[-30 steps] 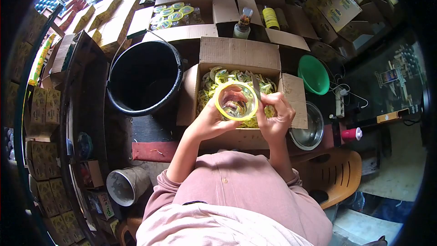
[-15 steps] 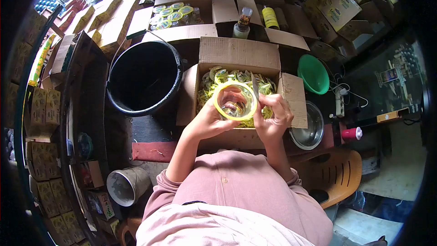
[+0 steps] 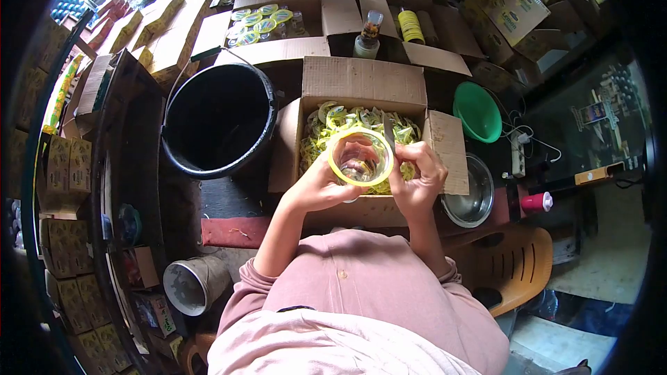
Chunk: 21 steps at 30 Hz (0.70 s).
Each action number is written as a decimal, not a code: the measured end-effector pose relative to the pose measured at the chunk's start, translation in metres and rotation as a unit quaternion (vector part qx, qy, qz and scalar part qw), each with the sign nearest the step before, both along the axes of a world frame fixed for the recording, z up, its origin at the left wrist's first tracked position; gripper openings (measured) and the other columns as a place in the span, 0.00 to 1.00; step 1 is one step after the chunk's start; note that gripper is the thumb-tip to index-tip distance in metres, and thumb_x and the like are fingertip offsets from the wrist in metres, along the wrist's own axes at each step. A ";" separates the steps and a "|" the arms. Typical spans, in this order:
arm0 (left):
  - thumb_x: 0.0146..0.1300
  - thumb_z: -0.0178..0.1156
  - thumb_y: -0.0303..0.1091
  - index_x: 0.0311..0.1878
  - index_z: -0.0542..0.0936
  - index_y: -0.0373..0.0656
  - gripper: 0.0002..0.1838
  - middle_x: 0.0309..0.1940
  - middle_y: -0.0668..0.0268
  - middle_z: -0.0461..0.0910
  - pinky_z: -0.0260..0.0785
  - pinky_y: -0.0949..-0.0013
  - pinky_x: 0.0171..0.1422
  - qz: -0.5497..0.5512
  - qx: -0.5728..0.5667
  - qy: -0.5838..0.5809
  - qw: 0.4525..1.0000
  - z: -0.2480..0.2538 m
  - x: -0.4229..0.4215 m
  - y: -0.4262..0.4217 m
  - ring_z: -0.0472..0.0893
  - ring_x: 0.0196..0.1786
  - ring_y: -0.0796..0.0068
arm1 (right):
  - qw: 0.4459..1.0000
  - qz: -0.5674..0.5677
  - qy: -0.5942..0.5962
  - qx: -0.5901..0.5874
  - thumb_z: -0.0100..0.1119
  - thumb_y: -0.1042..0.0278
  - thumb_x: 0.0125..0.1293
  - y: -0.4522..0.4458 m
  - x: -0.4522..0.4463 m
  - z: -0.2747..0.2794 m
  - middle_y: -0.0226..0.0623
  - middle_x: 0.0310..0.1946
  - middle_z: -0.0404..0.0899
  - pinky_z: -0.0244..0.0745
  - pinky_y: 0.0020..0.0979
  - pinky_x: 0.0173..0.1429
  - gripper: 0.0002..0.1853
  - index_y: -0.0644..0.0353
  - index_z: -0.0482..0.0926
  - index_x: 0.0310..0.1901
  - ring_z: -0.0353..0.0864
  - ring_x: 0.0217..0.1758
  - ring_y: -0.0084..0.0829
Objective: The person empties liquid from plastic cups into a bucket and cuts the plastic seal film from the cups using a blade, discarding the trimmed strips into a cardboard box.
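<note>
My left hand (image 3: 319, 184) is wrapped round a clear plastic cup (image 3: 360, 157) with a yellow rim, its opening tilted up toward me. My right hand (image 3: 419, 173) pinches a knife, its blade (image 3: 388, 130) pointing up and away just beside the cup's right rim. Both hands are above the near side of an open cardboard box (image 3: 364, 80). Inside the box lies a heap of yellow and clear plastic scraps (image 3: 333, 119), partly hidden by the cup and hands.
A large black bucket (image 3: 170, 146) stands left of the box. To the right are a green bowl (image 3: 478, 112), a metal bowl (image 3: 471, 198) and a power strip (image 3: 517, 156). Behind, an open box holds lidded cups (image 3: 264, 25), near a jar (image 3: 366, 46).
The cup has shifted very slightly and tilts a little differently in my left hand. My right hand keeps the knife close to the rim.
</note>
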State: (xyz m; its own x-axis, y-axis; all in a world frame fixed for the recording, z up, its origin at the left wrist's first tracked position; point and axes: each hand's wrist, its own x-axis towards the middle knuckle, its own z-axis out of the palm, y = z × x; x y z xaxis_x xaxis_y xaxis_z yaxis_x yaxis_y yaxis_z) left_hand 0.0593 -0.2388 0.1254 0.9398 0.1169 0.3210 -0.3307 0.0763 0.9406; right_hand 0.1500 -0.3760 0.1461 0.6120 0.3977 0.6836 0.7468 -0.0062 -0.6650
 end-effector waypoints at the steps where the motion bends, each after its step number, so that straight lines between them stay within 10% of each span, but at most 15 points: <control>1: 0.47 0.61 0.25 0.58 0.59 0.39 0.33 0.45 0.61 0.69 0.65 0.71 0.51 0.001 -0.010 -0.008 1.000 -0.001 0.001 0.000 0.71 0.48 0.73 | 1.000 0.005 0.001 0.001 0.60 0.84 0.45 0.001 0.000 0.001 0.35 0.21 0.74 0.69 0.24 0.27 0.07 0.64 0.76 0.27 0.75 0.21 0.25; 21: 0.47 0.63 0.23 0.55 0.60 0.37 0.32 0.49 0.61 0.65 0.64 0.69 0.56 0.180 -0.010 -0.048 0.983 -0.016 0.014 -0.009 0.70 0.52 0.71 | 0.997 -0.073 -0.039 -0.011 0.61 0.83 0.47 0.009 -0.015 -0.004 0.35 0.24 0.75 0.70 0.23 0.27 0.07 0.63 0.75 0.28 0.75 0.22 0.24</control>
State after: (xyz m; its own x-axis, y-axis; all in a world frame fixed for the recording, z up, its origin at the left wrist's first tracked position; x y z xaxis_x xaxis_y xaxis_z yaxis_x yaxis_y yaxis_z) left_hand 0.0729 -0.2480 0.1098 0.8027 0.4427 0.3996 -0.4261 -0.0430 0.9036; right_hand 0.1350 -0.3667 0.1421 0.6101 0.3231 0.7234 0.7860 -0.1318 -0.6040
